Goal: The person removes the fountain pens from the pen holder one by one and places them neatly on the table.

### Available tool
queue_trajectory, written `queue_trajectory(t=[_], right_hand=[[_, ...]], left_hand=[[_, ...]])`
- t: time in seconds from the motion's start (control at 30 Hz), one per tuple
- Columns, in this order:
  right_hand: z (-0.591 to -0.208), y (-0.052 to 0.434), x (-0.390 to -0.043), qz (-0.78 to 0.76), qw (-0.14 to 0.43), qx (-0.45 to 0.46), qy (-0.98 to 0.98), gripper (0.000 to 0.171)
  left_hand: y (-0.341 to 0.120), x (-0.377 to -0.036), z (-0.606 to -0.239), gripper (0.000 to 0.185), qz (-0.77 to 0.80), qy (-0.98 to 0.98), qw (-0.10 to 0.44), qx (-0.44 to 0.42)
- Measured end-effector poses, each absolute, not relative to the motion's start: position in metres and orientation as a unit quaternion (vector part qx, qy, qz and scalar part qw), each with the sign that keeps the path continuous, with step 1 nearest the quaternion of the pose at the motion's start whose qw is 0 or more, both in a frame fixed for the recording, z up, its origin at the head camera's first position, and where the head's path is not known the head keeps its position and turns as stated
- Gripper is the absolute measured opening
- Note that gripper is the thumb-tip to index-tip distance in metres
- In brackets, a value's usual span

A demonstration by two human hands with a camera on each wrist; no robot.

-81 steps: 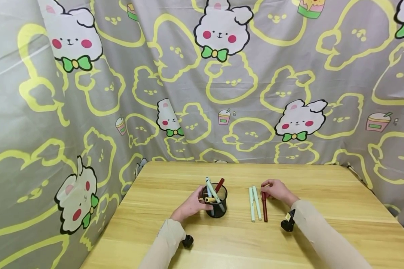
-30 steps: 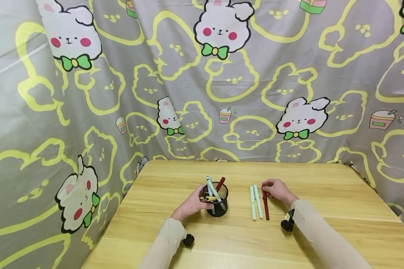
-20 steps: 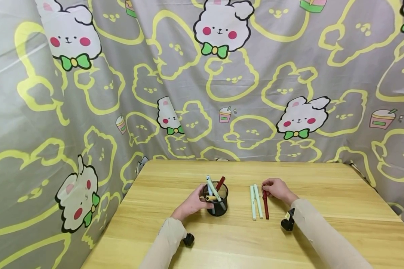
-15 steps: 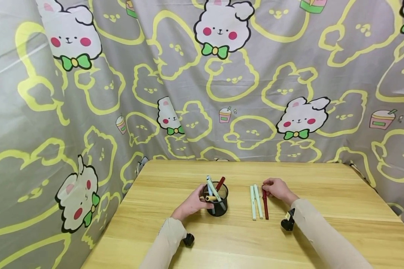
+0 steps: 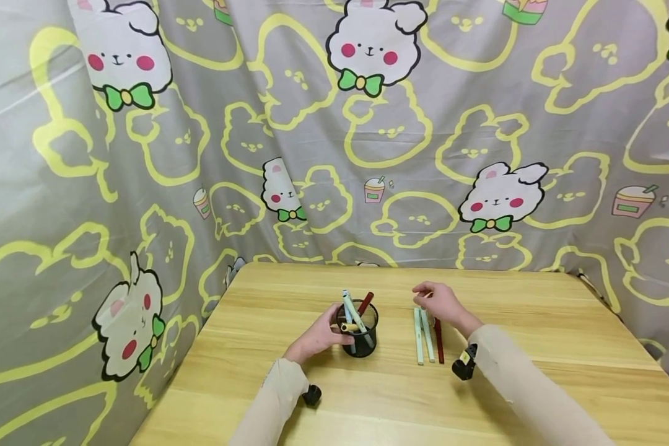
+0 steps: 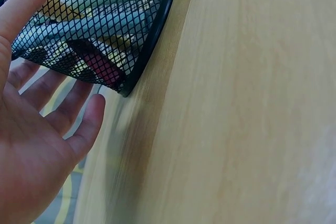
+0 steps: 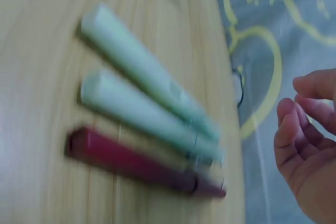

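My left hand (image 5: 319, 337) holds a black mesh pen cup (image 5: 367, 347) upright on the table, thumb in front and fingers behind. In the cup lean a mint-green pen (image 5: 354, 313), a red pen (image 5: 366, 301), a yellow one (image 5: 349, 327) and a light blue one. The left wrist view shows the cup's mesh wall (image 6: 105, 30) between thumb and fingers. My right hand (image 5: 445, 305) hovers over the far ends of two mint-green pens (image 7: 147, 111) and a red pen (image 7: 123, 158) lying side by side. Its fingers are loosely bent, holding nothing; the pens look blurred in the right wrist view.
The wooden table (image 5: 267, 303) carries the cup and the row of pens, with a gap between them. A grey curtain (image 5: 323, 142) with cartoon prints hangs behind the table and along its left. A black wrist camera (image 5: 464, 365) sits under the right sleeve.
My right hand has let go of the red pen's far end and moved left and slightly up, over the mint-green pens. The left hand and the cup have stayed in place.
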State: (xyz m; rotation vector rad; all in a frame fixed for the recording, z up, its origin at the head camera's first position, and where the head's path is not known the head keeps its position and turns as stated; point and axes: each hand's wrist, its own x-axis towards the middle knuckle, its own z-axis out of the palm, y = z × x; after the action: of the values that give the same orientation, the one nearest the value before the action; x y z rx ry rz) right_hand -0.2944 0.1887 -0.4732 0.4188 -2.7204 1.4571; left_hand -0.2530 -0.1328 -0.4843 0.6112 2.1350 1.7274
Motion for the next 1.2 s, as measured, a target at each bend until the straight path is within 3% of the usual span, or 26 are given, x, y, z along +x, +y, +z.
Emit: queue_trajectory(t=[0.4, 0.8, 1.2], right_hand=[[-0.447, 0.124, -0.264, 0.440, 0.002, 0.282, -0.853, 0.014], [-0.443, 0.088, -0.252, 0.405, -0.023, 0.410, -0.817, 0.023], [-0.438, 0.080, -0.248, 0.383, -0.019, 0.439, -0.812, 0.024]], left_hand=[[-0.133, -0.255, -0.481, 0.073, 0.604, 0.748, 0.161, 0.222], [-0.135, -0.266, -0.506, 0.072, 0.579, 0.765, 0.142, 0.243], [-0.135, -0.266, -0.506, 0.072, 0.573, 0.770, 0.151, 0.235]])
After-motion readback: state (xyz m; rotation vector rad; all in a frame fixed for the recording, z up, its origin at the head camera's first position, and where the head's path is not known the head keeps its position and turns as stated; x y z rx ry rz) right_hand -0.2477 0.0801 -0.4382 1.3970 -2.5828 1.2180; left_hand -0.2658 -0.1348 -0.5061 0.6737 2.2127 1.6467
